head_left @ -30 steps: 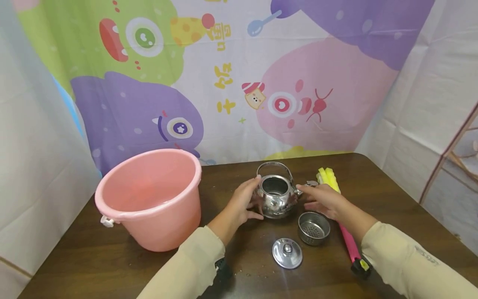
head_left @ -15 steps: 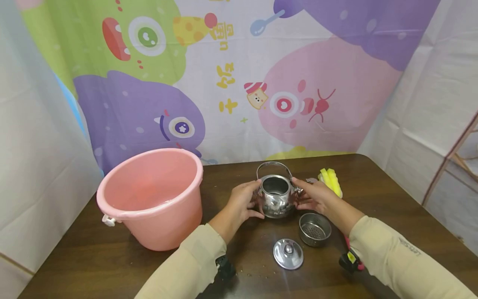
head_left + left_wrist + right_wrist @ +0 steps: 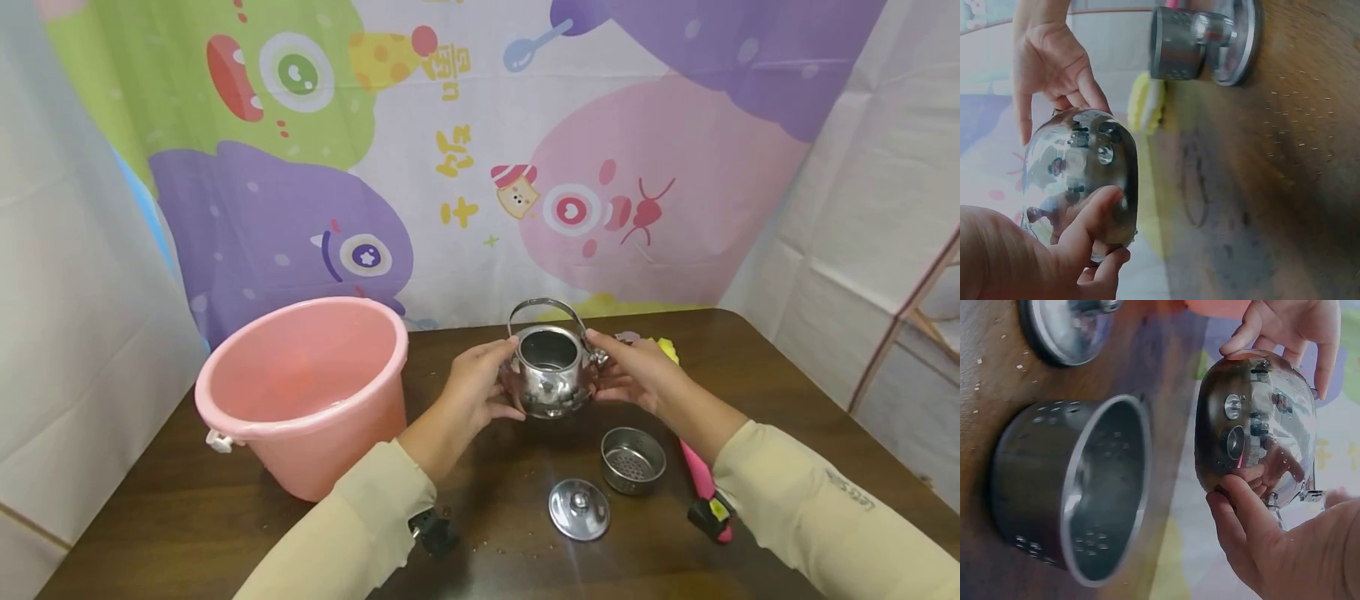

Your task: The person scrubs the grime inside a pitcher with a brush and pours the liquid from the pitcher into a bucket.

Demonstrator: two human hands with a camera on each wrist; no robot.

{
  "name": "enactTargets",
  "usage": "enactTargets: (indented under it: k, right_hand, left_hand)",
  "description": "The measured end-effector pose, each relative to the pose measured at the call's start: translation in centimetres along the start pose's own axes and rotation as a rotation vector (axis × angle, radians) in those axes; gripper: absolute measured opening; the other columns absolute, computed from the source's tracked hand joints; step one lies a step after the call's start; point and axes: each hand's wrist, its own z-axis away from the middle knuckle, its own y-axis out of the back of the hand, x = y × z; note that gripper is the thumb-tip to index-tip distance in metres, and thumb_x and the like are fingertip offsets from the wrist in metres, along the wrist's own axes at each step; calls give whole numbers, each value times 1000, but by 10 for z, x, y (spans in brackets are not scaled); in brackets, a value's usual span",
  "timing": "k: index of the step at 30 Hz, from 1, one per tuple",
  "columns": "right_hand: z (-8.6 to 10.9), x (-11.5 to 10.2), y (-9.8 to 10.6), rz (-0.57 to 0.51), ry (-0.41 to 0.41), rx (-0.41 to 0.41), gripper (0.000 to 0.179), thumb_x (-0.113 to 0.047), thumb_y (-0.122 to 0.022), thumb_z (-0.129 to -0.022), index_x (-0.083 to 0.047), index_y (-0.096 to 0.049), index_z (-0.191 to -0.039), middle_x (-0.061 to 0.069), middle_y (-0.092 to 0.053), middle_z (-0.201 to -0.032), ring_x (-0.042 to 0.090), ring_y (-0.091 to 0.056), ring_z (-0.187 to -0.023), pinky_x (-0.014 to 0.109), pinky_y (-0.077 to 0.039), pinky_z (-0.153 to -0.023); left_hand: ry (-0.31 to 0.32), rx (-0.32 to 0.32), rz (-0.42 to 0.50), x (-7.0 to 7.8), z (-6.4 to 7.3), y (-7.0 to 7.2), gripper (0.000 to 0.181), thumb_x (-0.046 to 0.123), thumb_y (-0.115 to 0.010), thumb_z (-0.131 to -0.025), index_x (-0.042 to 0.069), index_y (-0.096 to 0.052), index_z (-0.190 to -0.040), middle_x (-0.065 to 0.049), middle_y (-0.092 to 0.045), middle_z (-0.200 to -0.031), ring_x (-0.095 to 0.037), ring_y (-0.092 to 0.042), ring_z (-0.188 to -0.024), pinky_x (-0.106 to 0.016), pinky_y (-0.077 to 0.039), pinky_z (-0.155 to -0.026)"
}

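Note:
Between both hands a shiny steel teapot (image 3: 553,385) is held just above the table, its lid off and its hoop handle upright. My left hand (image 3: 480,387) grips the pot's left side, thumb by the rim and fingers under the belly. On the other side my right hand (image 3: 633,375) grips it near the spout, which the hand partly hides. In the right wrist view the pot's wet belly (image 3: 1260,425) sits between the two hands. Below it, a perforated steel strainer basket (image 3: 632,461) and a round knobbed lid (image 3: 579,510) lie on the table.
A large pink bucket (image 3: 322,454) stands on the left of the brown table (image 3: 495,575). A pink-handled brush (image 3: 697,475) with a yellow sponge head (image 3: 667,348) lies at the right, partly under the right arm. Water drops dot the table near the lid.
The right hand has closed in on the pot's spout side. Both hands have lifted the teapot slightly off the table. The strainer and lid stay where they were.

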Motion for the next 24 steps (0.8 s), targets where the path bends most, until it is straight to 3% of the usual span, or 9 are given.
enactTargets:
  k: [4, 7, 14, 19, 22, 24]
  right_hand:
    - [8, -13, -4, -83, -8, -23, 70, -46, -36, -103, 14, -28, -139, 44, -43, -127, 43, -62, -99, 54, -48, -92]
    - [13, -21, -8, -125, -1, -37, 64, -42, -23, -106, 11, -25, -141, 44, -34, -137, 46, -57, -108, 57, -45, -94]
    - [26, -41, -21, -122, 64, -64, 52, -33, -20, -108, 4, -21, -144, 39, -43, -126, 40, -61, -98, 55, -48, -92]
    - [37, -59, -34, -149, 109, -98, 56, -33, -23, -108, 3, -14, -149, 42, -42, -128, 47, -54, -113, 51, -49, -92]
    - [43, -69, -44, -189, 140, -118, 53, -31, -25, -108, 4, -19, -147, 40, -45, -126, 49, -49, -119, 51, -48, -93]
    - [45, -75, -51, -220, 162, -125, 48, -29, -27, -108, 4, -27, -142, 35, -53, -118, 46, -55, -114, 51, -49, -93]
  left_hand:
    - [-12, -2, 2, 14, 11, 2, 38, 28, -66, -94, 8, -59, -126, -15, -52, -94, -34, -59, -88, -72, -47, -76]
    - [-24, 5, -2, 24, 20, 4, 39, 28, -65, -94, 8, -59, -127, -16, -52, -88, -33, -59, -84, -72, -47, -76]
    - [-51, 10, 6, 50, 40, 11, 42, 26, -63, -96, 6, -55, -132, -17, -51, -117, -40, -53, -114, -74, -44, -81]
    - [-68, -7, -2, 75, 55, 19, 37, 26, -59, -97, 6, -53, -128, -13, -52, -110, -36, -54, -110, -74, -42, -87]
    - [-73, -1, -9, 93, 62, 28, 34, 25, -60, -97, 8, -51, -125, -11, -47, -114, -36, -52, -112, -74, -41, -88]
    - [-75, 3, -20, 105, 66, 34, 36, 24, -60, -96, 10, -48, -126, -12, -43, -122, -36, -48, -117, -73, -42, -88]
